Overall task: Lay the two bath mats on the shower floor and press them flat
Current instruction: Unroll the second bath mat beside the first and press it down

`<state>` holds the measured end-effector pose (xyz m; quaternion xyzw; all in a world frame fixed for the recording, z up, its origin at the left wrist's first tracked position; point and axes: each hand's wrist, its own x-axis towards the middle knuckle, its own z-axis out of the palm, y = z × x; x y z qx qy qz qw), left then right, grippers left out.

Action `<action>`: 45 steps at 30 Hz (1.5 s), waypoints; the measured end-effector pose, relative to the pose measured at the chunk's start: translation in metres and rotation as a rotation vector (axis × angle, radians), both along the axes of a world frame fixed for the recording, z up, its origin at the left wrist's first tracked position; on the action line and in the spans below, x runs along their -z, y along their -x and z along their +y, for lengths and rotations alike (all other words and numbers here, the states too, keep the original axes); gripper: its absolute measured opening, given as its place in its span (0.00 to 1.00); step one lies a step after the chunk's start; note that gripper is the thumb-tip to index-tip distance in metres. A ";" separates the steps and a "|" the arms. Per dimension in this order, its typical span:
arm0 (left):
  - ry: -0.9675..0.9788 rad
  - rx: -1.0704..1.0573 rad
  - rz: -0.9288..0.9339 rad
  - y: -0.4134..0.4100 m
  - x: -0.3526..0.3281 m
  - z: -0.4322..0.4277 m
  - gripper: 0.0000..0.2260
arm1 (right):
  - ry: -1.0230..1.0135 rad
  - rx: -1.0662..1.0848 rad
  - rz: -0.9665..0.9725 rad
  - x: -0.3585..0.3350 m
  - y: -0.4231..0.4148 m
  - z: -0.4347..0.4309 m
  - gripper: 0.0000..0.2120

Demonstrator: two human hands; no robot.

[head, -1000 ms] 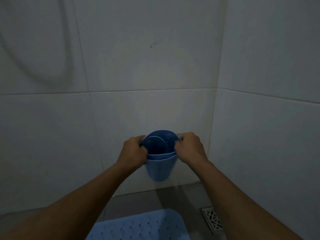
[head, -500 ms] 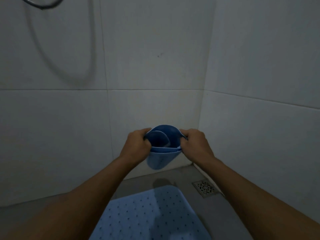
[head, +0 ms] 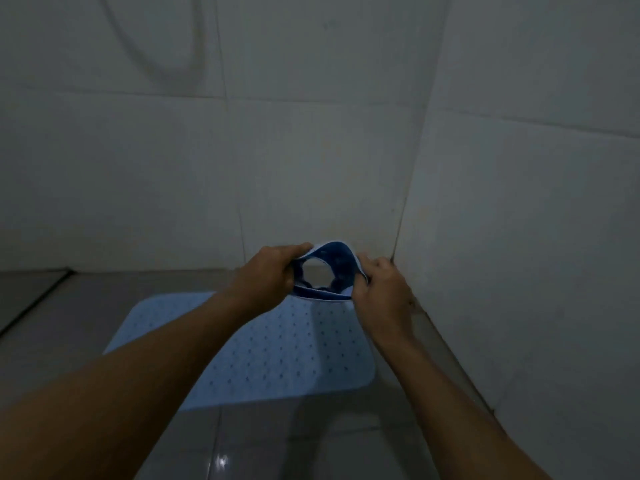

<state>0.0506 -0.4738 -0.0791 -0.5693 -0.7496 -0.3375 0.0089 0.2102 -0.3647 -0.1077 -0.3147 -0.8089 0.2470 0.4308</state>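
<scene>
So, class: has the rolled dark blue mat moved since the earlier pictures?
Yes, downward. The rolled bath mat, earlier wholly above the wall-floor joint, now straddles it, just above the far edge of the laid light blue mat.

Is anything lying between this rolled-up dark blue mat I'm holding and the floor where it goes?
Only the light blue mat, lying flat right under the rolled mat that left hand and right hand grip. The bare floor left of it shows nothing on it.
</scene>
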 end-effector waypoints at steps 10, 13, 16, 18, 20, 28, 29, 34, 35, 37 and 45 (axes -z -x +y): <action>0.195 -0.241 -0.015 -0.104 0.111 -0.067 0.20 | 0.273 -0.054 0.141 0.130 -0.070 -0.062 0.20; 0.399 -0.166 -0.045 -0.119 0.151 -0.089 0.28 | 0.434 0.035 0.092 0.172 -0.092 -0.100 0.21; 0.590 -0.113 -0.143 -0.131 0.191 -0.111 0.42 | 0.583 0.000 -0.002 0.209 -0.115 -0.137 0.24; 0.643 -0.071 -0.171 -0.139 0.217 -0.126 0.45 | 0.636 -0.015 -0.083 0.227 -0.127 -0.149 0.26; 0.621 -0.046 -0.204 -0.147 0.242 -0.138 0.45 | 0.683 -0.009 -0.159 0.238 -0.134 -0.155 0.30; 0.637 -0.020 -0.204 -0.169 0.276 -0.159 0.48 | 0.542 -0.196 -0.730 0.261 -0.180 -0.150 0.46; 0.643 -0.014 -0.218 -0.168 0.275 -0.161 0.47 | 0.494 -0.195 -0.749 0.258 -0.182 -0.146 0.41; 0.784 0.049 -0.299 -0.159 0.264 -0.166 0.48 | 0.474 -0.083 -0.357 0.228 -0.157 -0.122 0.20; 0.832 0.063 -0.332 -0.154 0.258 -0.166 0.48 | 0.579 -0.078 -0.299 0.224 -0.143 -0.122 0.16; 0.924 0.090 -0.444 -0.142 0.242 -0.166 0.47 | 0.788 -0.048 -0.301 0.223 -0.114 -0.123 0.17; 0.523 -0.261 -0.680 -0.092 0.219 -0.170 0.09 | 0.872 0.087 -0.273 0.238 -0.050 -0.163 0.19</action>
